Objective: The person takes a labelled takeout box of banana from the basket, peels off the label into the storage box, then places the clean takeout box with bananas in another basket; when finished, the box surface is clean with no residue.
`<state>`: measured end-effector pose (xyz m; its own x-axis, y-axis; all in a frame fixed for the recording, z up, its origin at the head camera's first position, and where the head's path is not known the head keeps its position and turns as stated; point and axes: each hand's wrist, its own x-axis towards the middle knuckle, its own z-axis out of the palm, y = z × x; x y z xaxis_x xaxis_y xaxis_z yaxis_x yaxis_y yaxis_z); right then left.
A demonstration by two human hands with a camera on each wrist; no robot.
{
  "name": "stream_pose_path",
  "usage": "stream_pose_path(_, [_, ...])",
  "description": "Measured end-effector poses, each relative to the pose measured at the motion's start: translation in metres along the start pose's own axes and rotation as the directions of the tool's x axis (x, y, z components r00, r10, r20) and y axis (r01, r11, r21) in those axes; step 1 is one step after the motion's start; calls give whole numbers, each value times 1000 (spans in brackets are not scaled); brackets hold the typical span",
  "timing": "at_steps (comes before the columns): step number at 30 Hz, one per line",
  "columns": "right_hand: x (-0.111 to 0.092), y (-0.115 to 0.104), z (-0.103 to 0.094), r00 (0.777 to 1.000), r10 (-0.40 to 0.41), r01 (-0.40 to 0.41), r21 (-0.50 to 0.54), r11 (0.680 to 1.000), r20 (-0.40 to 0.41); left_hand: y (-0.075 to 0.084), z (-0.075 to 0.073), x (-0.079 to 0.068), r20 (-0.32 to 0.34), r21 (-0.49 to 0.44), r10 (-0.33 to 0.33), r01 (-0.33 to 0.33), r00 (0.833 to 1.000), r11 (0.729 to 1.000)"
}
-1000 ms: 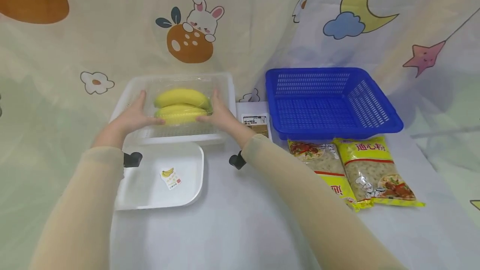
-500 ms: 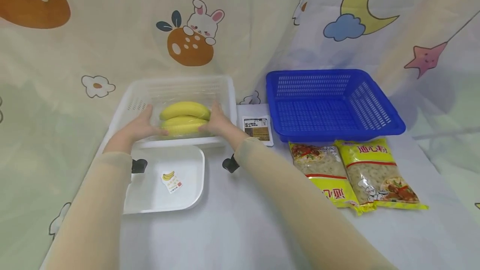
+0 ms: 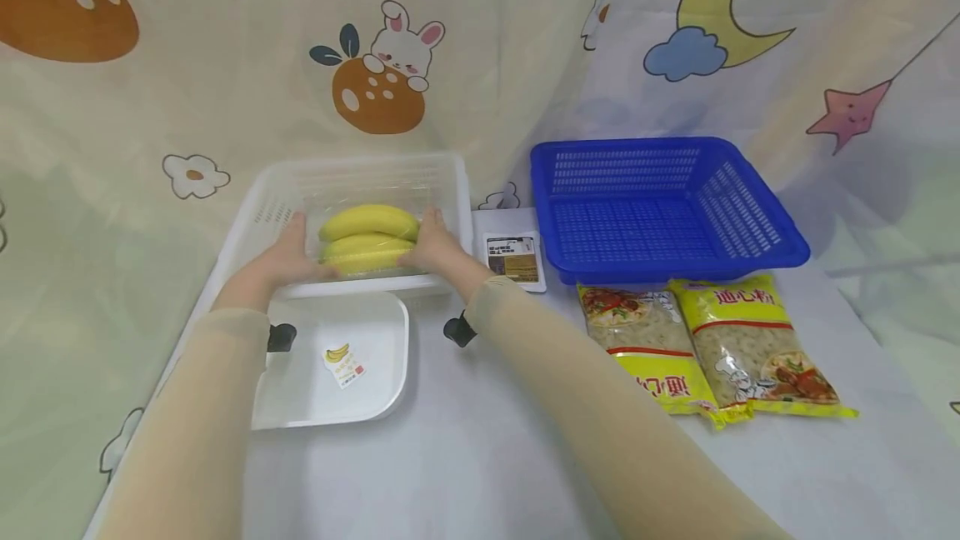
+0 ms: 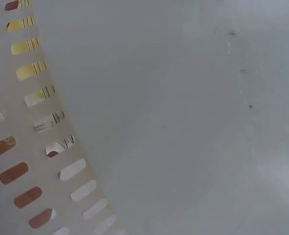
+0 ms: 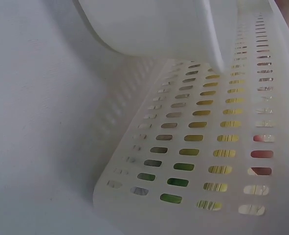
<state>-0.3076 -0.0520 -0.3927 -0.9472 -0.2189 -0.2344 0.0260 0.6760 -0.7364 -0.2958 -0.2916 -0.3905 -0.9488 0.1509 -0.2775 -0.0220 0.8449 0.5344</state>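
Note:
A clear plastic pack of bananas lies inside the white slotted basket at the back left. My left hand grips the pack's left end, with the thumb on its near side. At the right end my right hand holds it likewise, thumb toward me. The fingertips are partly hidden by the pack and basket. In the left wrist view, the basket's wall shows yellow through its slots. The right wrist view has the slotted wall with yellow and green behind it; neither hand's grip shows clearly there.
In front of the basket lies a shallow white tray with a banana-printed sticker. A blue basket stands at the back right, two pasta bags before it. A small labelled packet lies between the baskets.
Both hands have brought the banana pack down and nearer into the white basket, mostly in the first half second. Since then the pack has hardly moved.

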Motion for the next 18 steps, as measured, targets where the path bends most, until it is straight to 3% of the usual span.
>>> stream_pose_path(6, [-1, -3, 4, 1000, -17, 17, -46, 999, 4, -2, -1, -3, -14, 36, 0, 1, 1000, 999])
stream_pose_path(9, [-8, -10, 0, 997, -82, 81, -67, 994, -5, 4, -4, -7, -34, 97, 0, 3, 999, 995])
stream_pose_path(12, [-17, -21, -12, 980, -196, 191, -118, 975, -37, 18, -10, -9, -81, 164, 30, -17, 996, 986])
stream_pose_path(15, [-24, -33, -30, 953, -297, 269, -278, 922, -62, 37, -15, -10, -146, 230, 103, -68, 984, 971])
stream_pose_path(18, [-21, -31, -52, 928, -368, 294, -489, 821, -61, 58, -14, -7, -232, 328, 180, -98, 956, 940])
